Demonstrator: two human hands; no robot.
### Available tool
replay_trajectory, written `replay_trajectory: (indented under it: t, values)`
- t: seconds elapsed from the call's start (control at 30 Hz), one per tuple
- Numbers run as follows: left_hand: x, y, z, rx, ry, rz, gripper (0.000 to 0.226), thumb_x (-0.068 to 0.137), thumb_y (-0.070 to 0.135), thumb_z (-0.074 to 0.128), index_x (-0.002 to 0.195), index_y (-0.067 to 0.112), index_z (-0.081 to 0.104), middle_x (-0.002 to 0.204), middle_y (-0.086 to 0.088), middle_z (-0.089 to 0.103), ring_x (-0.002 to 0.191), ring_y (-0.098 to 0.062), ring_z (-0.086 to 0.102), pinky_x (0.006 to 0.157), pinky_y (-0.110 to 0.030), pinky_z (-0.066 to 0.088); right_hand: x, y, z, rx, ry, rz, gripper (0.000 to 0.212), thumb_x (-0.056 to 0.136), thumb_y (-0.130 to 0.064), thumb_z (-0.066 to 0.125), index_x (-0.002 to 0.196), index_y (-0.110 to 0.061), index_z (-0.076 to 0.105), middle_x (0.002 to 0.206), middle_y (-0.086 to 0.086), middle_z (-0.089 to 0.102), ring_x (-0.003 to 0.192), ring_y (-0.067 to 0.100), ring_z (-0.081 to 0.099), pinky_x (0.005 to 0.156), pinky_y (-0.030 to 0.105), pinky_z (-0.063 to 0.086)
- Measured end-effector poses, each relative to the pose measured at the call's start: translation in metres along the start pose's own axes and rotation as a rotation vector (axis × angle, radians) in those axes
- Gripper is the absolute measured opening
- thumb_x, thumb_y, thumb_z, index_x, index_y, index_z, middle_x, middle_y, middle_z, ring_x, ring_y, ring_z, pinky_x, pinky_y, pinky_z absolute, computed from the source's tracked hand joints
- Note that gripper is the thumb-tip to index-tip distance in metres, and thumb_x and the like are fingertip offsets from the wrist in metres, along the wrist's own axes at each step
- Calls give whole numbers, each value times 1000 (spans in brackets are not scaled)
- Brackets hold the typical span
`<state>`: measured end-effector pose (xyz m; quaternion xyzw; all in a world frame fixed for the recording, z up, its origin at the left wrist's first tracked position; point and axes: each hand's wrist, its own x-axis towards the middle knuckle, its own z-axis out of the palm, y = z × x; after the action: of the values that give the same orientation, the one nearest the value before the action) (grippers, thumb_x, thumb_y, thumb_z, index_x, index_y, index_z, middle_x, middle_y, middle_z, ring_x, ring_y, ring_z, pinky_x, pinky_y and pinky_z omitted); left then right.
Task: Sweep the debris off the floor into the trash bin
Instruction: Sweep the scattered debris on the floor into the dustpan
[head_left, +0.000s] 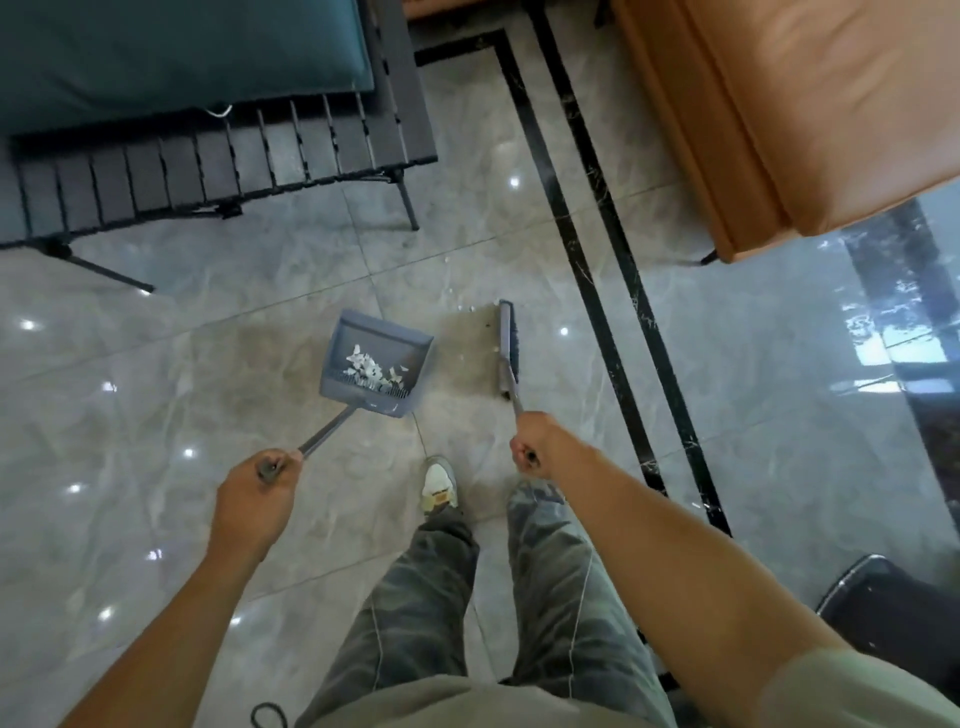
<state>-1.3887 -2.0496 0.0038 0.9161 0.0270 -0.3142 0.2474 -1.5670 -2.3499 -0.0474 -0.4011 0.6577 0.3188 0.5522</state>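
My left hand (255, 496) grips the long handle of a grey-blue dustpan (375, 364), which sits on the floor ahead with white paper scraps (370, 368) heaped inside it. My right hand (535, 445) grips the handle of a grey broom (507, 347), whose brush head stands on the floor just right of the dustpan, apart from it. A few small white bits (467, 307) lie on the tiles beyond the broom head. No trash bin is recognisable in view.
A dark slatted folding table (218, 161) with thin legs stands at the upper left, a teal cushion (171, 52) on it. An orange sofa (779, 119) fills the upper right. A black-edged object (893, 608) sits at the lower right. My legs and shoe (439, 483) are below.
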Motion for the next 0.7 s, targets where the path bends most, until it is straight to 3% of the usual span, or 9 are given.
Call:
replay_trajectory:
  t: [0.1,0.2,0.3,0.43,0.57,0.7]
  values:
    - [1,-22,-12,-27,27,-76,39,101,36,64,70,12,61,63,-14,59,65,-35,56,71,-47,51,-17,-17,-3,-39,32,-78,30,100,-2,44,73,-13,49,63,6,49,33,12,46,33,18,37]
    - [-1,-32,-16,-27,49,-108,35,102,34,63,74,12,65,72,-16,65,76,-41,63,82,-50,53,-34,-31,-24,-219,169,-207,26,102,-10,44,76,-13,47,70,6,49,53,18,48,46,27,42]
    - [-4,-36,-8,-13,77,-119,27,101,26,64,84,6,71,81,-17,69,83,-39,64,84,-47,51,-27,-55,-52,-382,264,-275,25,103,-13,40,79,-8,48,70,7,48,55,20,45,47,29,39]
    - [-2,-46,4,18,101,-154,27,102,24,63,84,5,70,83,-15,69,81,-35,60,86,-46,50,11,-95,-67,-565,312,-242,18,102,-8,42,107,2,57,71,14,55,49,23,49,40,28,39]
    - [0,-53,12,39,113,-208,32,101,28,63,71,18,61,85,-19,72,86,-42,65,84,-47,51,33,-105,-48,-796,272,-217,13,101,-1,44,106,4,55,66,18,55,44,24,49,29,18,35]
    - [0,-42,16,74,99,-226,30,102,27,60,76,14,67,89,-22,73,90,-47,66,80,-43,47,31,-87,-37,-892,199,-212,18,101,-5,44,111,4,56,71,19,59,46,25,54,34,22,38]
